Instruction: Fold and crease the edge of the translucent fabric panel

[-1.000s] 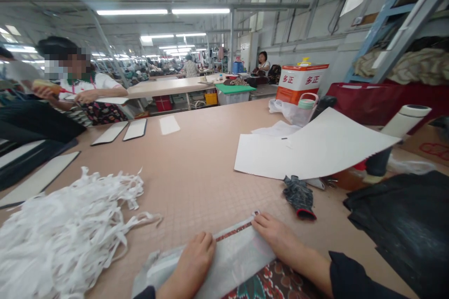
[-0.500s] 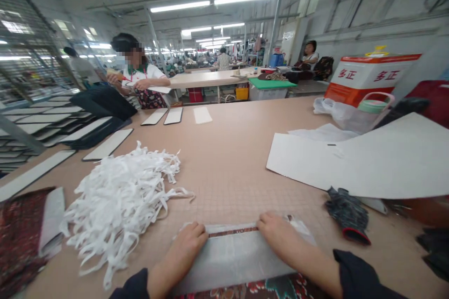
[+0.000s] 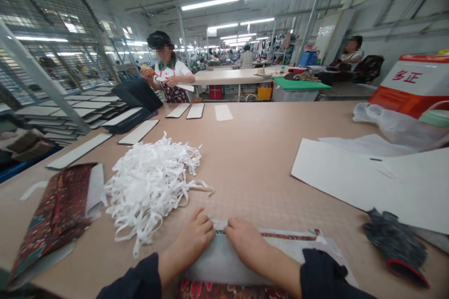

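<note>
In front of me lies a patterned fabric piece with a whitish, slightly sheer backing (image 3: pixel 213 261); its dark red flowered side shows along the near edge. A narrow patterned strip (image 3: pixel 289 236) is folded over at the far edge. My left hand (image 3: pixel 197 237) is closed on that fold near its left end, fingers curled, index finger slightly raised. Just right of it, my right hand (image 3: pixel 245 240) pinches the same fold, fingertips bent over the edge. The two hands are close together. Beyond my left hand is a pile of white fabric strips (image 3: pixel 150 187).
At left lies a folded red patterned fabric (image 3: pixel 58 210). White boards with dark edges (image 3: pixel 138 132) line the far left. A large white sheet (image 3: pixel 336 177), a dark grey glove (image 3: pixel 394 243) and an orange-and-white box (image 3: pixel 407 79) are at right. A co-worker (image 3: pixel 171 72) stands across the table.
My right hand has slid left along the fold to beside my left hand, uncovering the strip on the right. The view has turned left.
</note>
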Action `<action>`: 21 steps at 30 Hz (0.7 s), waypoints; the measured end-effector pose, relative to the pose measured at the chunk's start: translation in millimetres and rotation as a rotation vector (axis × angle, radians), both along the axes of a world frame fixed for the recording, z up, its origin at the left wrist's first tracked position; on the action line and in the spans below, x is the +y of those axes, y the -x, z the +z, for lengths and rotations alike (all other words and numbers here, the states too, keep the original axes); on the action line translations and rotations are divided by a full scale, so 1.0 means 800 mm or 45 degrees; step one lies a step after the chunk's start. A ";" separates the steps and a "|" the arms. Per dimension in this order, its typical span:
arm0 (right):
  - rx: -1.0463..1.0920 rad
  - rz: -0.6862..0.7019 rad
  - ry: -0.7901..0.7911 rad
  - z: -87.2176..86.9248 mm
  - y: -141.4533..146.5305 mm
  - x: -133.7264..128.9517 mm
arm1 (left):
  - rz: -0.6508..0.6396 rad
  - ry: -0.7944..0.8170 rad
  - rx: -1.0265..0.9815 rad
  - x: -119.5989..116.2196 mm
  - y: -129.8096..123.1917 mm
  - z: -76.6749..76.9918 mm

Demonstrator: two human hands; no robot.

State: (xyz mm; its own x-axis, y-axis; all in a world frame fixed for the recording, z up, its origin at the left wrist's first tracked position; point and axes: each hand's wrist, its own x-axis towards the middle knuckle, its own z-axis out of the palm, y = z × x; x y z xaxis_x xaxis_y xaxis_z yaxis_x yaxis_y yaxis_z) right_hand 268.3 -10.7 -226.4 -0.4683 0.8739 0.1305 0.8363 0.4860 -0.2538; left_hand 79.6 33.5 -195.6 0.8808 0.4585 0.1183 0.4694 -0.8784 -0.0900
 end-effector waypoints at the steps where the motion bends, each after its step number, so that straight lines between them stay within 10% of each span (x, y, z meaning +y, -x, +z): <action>1: 0.030 0.012 -0.009 -0.002 0.010 0.002 | 0.002 -0.019 -0.018 -0.002 0.001 -0.001; 15: 0.281 0.015 0.192 0.000 0.050 0.027 | 0.383 0.028 -0.216 -0.048 0.038 -0.026; 21: 0.133 0.259 -0.067 -0.017 0.051 0.017 | 0.389 0.033 -0.234 -0.050 0.037 -0.030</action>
State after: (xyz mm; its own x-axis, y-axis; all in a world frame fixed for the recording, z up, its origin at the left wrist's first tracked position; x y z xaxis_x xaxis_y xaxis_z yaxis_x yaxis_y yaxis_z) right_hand 227.2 2.6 -240.1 -0.6157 0.7536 0.2304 0.6904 0.6568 -0.3033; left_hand 49.7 -6.3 -219.6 0.6676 0.7025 0.2467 0.7170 -0.6958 0.0411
